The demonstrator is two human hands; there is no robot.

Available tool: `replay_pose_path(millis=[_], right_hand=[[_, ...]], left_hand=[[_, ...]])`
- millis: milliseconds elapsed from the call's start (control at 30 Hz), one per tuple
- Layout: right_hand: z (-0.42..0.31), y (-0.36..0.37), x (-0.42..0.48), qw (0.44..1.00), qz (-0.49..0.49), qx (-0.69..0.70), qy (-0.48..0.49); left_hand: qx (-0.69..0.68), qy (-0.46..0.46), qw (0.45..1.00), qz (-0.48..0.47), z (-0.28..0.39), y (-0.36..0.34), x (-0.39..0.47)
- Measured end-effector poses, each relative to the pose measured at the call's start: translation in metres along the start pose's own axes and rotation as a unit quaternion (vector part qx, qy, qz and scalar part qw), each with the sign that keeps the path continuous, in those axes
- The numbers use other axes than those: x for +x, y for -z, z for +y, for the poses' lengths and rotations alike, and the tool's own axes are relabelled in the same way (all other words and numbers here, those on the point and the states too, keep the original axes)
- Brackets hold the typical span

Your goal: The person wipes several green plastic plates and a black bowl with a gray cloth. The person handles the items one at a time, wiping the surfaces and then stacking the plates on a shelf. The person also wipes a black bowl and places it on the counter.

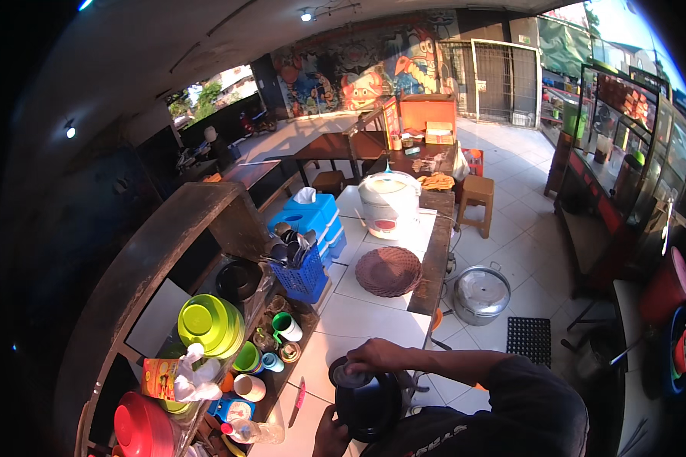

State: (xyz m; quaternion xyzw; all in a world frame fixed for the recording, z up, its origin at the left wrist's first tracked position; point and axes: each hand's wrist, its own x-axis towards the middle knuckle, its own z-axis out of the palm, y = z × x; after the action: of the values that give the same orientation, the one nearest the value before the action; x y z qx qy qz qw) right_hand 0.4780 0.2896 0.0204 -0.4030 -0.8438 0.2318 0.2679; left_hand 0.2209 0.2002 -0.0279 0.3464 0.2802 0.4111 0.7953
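Before me on the white tiled counter is a glossy black round vessel (369, 405). My left hand (330, 434) is at its near left side, fingers curled against the edge, perhaps on a handle. My right hand (367, 357) is closed over a small greyish object (355, 379) at the top of the vessel; the fingers partly hide it, and I cannot tell what it is. A smaller dark round rim (337, 371) shows beside that hand. To the left lies a knife with a pink handle (301, 394). A brown woven basket (389, 271) sits farther up the counter.
A rice cooker (387, 205) and a blue cutlery basket (299, 277) stand on the counter. Left is a shelf with green bowls (208, 323), red bowls (143, 425), cups, a kitchen scale (239, 410) and a plastic bottle (254, 431). A lidded metal pot (481, 294) stands on the floor at right.
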Motion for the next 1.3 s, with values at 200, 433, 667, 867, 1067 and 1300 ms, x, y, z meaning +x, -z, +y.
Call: replay_pose_path(millis=[200, 433, 667, 867, 1067, 1300], right_hand=[[-0.061, -0.003, 0.015, 0.981, 0.082, -0.176, 0.001], [-0.094, -0.094, -0.039, 0.974, 0.126, -0.188, 0.020], [-0.103, -0.080, -0.076, 0.999, -0.027, -0.017, 0.032], [-0.086, -0.022, -0.060, 0.964, 0.206, -0.167, -0.013], [-0.065, -0.021, -0.142, 0.986, 0.106, -0.119, 0.044], [0.019, 0.078, -0.213, 0.932, 0.219, -0.260, -0.128]], left_hand=[[0.015, -0.010, 1.000, 0.005, -0.019, -0.026, 0.037], [-0.052, -0.198, 0.978, 0.038, -0.030, -0.005, 0.012], [0.048, -0.247, 0.960, 0.124, -0.003, -0.015, -0.021], [0.136, -0.212, 0.957, 0.140, -0.055, -0.104, -0.002], [-0.008, -0.237, 0.958, 0.160, -0.065, -0.134, 0.040], [0.113, -0.186, 0.964, 0.155, -0.123, -0.223, 0.067]])
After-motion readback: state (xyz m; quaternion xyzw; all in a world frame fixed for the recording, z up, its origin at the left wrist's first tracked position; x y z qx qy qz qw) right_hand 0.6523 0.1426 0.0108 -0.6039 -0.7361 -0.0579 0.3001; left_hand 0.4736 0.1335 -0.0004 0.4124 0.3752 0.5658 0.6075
